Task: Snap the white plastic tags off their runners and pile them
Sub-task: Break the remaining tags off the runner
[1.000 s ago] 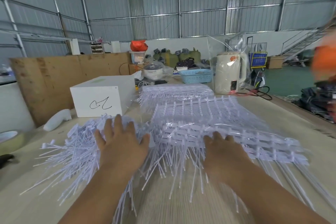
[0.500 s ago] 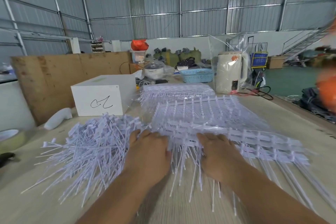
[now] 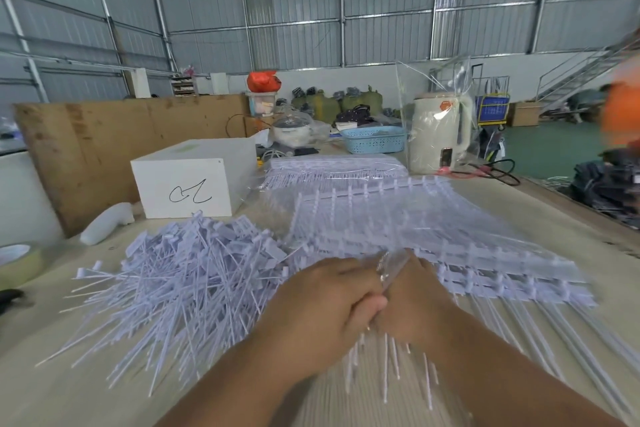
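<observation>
the left hand (image 3: 322,305) and right hand (image 3: 412,302), which lay flat and apart half a second ago, now press together at the near edge of the runner sheets (image 3: 450,253); both have their fingers curled round a bunch of white tags (image 3: 391,371), whose thin tails hang below the knuckles; the grip itself is blurred; the pile of loose tags (image 3: 180,274) lies as before just left of the hands, in front of the white box (image 3: 194,180).
</observation>
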Demonstrator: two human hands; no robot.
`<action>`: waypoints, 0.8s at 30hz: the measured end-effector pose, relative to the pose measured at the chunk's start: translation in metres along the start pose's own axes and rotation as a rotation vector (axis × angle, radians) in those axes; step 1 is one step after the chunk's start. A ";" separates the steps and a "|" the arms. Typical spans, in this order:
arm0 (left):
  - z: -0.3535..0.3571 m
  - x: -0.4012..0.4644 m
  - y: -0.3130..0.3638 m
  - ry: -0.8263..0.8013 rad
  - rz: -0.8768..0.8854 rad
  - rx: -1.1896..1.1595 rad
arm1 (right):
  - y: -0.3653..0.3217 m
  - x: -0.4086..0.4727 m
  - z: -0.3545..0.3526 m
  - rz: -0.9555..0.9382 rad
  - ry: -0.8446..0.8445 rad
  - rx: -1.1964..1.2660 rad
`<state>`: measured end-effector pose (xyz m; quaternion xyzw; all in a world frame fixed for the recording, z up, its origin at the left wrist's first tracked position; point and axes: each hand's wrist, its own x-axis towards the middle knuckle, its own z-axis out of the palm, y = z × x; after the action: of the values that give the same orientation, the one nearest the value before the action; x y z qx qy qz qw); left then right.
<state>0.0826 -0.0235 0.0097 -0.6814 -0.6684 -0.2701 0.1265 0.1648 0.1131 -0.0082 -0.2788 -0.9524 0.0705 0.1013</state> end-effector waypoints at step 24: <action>0.003 0.002 0.004 0.336 -0.150 -0.079 | 0.002 -0.003 -0.011 -0.079 0.101 0.057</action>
<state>0.0874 -0.0207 0.0095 -0.5794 -0.6758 -0.4146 0.1889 0.1709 0.1144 0.0014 -0.2413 -0.9538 0.0795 0.1601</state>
